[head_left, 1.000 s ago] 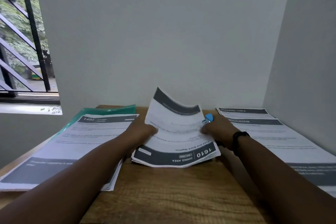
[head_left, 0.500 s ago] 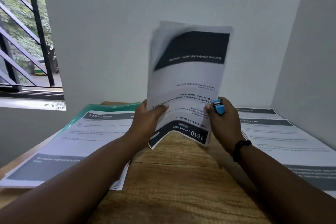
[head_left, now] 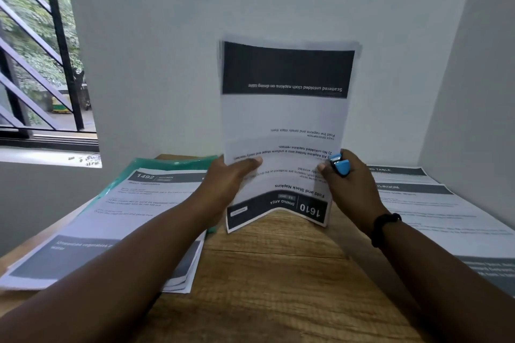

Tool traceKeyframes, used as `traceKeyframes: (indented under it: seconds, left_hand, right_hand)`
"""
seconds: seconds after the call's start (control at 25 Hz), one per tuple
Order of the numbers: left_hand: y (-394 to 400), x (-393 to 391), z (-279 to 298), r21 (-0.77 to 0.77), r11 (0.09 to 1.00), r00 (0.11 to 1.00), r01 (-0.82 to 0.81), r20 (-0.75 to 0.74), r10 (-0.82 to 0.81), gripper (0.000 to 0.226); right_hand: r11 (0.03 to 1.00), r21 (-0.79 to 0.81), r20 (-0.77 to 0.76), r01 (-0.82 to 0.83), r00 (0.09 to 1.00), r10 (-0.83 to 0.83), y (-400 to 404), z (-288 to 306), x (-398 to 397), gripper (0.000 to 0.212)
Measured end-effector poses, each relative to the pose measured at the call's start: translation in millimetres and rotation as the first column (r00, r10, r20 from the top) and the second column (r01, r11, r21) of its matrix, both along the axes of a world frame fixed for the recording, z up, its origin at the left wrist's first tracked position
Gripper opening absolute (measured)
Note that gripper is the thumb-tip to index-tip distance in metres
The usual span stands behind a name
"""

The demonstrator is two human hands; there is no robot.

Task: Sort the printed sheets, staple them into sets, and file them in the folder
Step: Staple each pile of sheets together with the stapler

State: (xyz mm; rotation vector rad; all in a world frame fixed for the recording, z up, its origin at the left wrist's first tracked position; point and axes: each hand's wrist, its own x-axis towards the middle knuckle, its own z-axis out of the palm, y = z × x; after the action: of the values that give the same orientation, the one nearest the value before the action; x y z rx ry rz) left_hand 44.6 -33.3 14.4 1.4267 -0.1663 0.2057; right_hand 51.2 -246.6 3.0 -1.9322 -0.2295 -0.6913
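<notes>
Held set (head_left: 284, 120): sheets upright above the table's (head_left: 278, 273) middle, print upside down, lower edge bowed, off the wood
Left hand (head_left: 228, 178): thumb and fingers pinch the set's left edge
Right hand (head_left: 348, 184): fingers curled round a blue stapler (head_left: 340, 166), thumb on the set's right edge
Left stack (head_left: 111, 217): flat at the left edge, on a green folder (head_left: 172, 163)
Right sheets (head_left: 434, 211): flat along the right edge
</notes>
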Motion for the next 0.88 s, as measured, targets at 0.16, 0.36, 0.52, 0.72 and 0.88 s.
traceKeyframes:
  seconds: [0.16,0.36,0.52,0.72,0.88]
  left_hand:
    - [0,7,-12,0.1,0.995,0.998,-0.027,-0.053,0.033,0.035]
    - [-5,9,-22,0.142,0.99,0.994,-0.013,-0.106,0.028,0.031]
    - [6,3,-4,0.365,0.924,0.993,-0.118,0.069,0.1,0.021]
    - [36,1,25,0.072,0.993,0.995,-0.092,-0.02,0.094,0.023]
    - [22,-2,12,-0.094,0.993,0.997,-0.066,0.023,0.069,0.083]
  right_hand:
    - [1.0,0.014,-0.074,0.026,0.997,-0.025,4,-7,2,0.012]
    - [0.999,-0.009,-0.108,0.046,0.993,-0.047,9,-8,-1,0.01]
    - [0.995,0.086,-0.083,0.041,0.996,-0.034,8,1,-5,0.009]
    - [0.916,0.4,-0.346,0.014,0.928,0.137,7,15,-11,0.011]
    - [0.78,0.62,-0.412,0.081,0.881,0.235,16,9,-10,0.01]
